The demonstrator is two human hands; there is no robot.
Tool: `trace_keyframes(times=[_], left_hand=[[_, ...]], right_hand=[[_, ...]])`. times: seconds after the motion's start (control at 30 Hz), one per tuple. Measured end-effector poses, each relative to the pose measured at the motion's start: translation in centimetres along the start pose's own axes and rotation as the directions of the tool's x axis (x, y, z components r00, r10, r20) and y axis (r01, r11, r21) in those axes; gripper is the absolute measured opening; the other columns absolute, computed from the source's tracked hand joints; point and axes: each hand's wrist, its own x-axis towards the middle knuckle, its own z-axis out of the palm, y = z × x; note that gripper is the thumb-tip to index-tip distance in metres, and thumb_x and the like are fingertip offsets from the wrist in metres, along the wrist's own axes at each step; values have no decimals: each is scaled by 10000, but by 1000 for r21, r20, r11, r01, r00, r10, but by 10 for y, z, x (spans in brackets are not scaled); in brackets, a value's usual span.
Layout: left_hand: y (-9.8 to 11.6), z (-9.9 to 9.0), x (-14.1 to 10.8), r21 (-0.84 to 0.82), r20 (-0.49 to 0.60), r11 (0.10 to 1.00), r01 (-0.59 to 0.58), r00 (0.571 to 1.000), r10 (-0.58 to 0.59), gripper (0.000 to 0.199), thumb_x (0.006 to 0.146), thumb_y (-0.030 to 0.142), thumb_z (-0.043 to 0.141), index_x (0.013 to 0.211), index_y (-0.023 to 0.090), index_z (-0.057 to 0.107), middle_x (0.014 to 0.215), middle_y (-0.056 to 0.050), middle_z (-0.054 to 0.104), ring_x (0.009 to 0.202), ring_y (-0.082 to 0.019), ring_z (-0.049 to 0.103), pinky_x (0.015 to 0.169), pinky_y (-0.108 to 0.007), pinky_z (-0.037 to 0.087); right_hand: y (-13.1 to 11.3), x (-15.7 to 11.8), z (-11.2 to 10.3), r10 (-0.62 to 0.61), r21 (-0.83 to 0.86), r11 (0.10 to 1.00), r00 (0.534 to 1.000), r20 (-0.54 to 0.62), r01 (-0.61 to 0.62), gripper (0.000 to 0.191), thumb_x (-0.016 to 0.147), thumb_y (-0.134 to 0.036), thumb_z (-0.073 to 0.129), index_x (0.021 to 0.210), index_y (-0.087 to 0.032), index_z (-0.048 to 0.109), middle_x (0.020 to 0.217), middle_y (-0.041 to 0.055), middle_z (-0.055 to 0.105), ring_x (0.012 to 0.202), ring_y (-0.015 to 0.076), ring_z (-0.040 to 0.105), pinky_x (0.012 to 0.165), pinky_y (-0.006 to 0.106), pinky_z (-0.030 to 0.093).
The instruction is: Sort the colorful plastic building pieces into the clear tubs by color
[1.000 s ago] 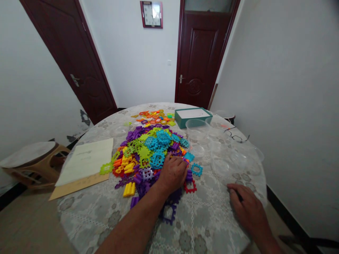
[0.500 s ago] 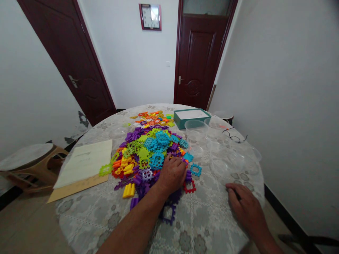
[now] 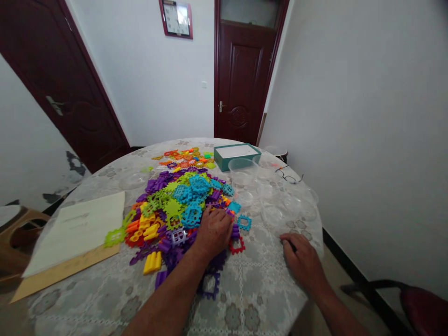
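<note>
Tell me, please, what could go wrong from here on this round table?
The left hand is on heaped multicoloured plastic pieces, so light-blue ones on top might slide down. The right hand rests near clear plastic containers; reaching forward could shift them. Thin dark-framed eyeglasses lie near the edge of the cloth-covered round table and might be pushed off.

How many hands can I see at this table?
2: the left hand at the pile of plastic pieces, the right hand near the right edge of the table.
</note>
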Motion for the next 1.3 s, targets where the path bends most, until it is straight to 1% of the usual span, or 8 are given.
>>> trace_keyframes(times=[0.13, 0.37, 0.53, 0.73, 0.97, 1.17, 1.23, 1.3], left_hand=[[-1, 0, 1, 11, 4, 1000, -17, 1000, 17, 114, 1007, 232, 560, 983, 233, 672, 983, -75, 742, 1021, -263, 666, 1137, -540, 394], [-1, 0, 3, 20, 24, 1000, -22, 999, 21, 107, 986, 213, 573, 987, 237, 678, 988, -73, 747, 1004, -268, 673, 1118, -553, 402], [-1, -1, 4, 36, 17, 999, -31, 999, 30, 120, 996, 223, 558, 973, 245, 673, 939, -63, 736, 996, -273, 676, 1114, -555, 403], [-2, -2, 5, 31, 32, 999, -35, 999, 34, 115, 992, 221, 563, 984, 241, 676, 975, -70, 747, 1015, -282, 680, 1113, -561, 395], [2, -1, -1, 42, 44, 999, -32, 999, 30, 167, 1027, 265, 529, 983, 227, 685, 963, -79, 733, 1003, -260, 665, 1126, -534, 388], [2, 5, -6, 84, 83, 996, 7, 996, -14, 192, 1019, 281, 523, 1000, 212, 701, 995, -79, 738, 1023, -258, 655, 1195, -567, 308], [3, 5, -7, 96, 102, 995, 6, 995, -16, 194, 1011, 266, 525, 1007, 205, 708, 1014, -90, 740, 1018, -255, 655, 1195, -577, 297], [5, 5, -8, 108, 126, 994, -22, 992, 8, 190, 997, 268, 538, 992, 194, 713, 997, -94, 736, 1011, -262, 657, 1160, -587, 324]], right_hand=[[-2, 1, -1, -1, 5, 1000, 1000, 7, 1, 246, 996, -277, 489, 1026, -206, 723, 1046, 100, 748, 1051, 279, 665, 1011, 457, 501], [-5, 1, -1, 15, 1, 1000, 1000, -27, -15, 241, 974, -251, 501, 1028, -211, 732, 1039, 93, 753, 1039, 276, 673, 1001, 443, 504], [-3, 1, -1, 3, 3, 1000, 999, -34, -2, 237, 980, -248, 500, 1027, -215, 730, 1039, 88, 755, 1041, 273, 674, 1007, 439, 501], [-5, 2, -3, -5, 5, 1000, 1000, -25, 5, 231, 978, -239, 500, 1015, -216, 726, 1030, 88, 756, 1026, 272, 673, 984, 431, 507], [-7, -3, -7, -13, 6, 1000, 1000, 10, 13, 257, 984, -312, 486, 1020, -213, 721, 1056, 100, 755, 1059, 287, 667, 1032, 467, 490], [8, -4, -9, -7, -57, 998, 997, 82, 12, 366, 960, -453, 476, 1059, -226, 745, 1128, 113, 762, 1106, 336, 679, 1042, 509, 495], [18, -7, -10, 18, -99, 995, 992, 121, -6, 400, 960, -486, 470, 1076, -232, 757, 1149, 121, 759, 1107, 365, 683, 1008, 537, 513], [30, -9, -13, 34, -135, 991, 986, 165, -12, 403, 972, -492, 484, 1112, -233, 760, 1154, 135, 752, 1081, 385, 690, 948, 554, 540]])
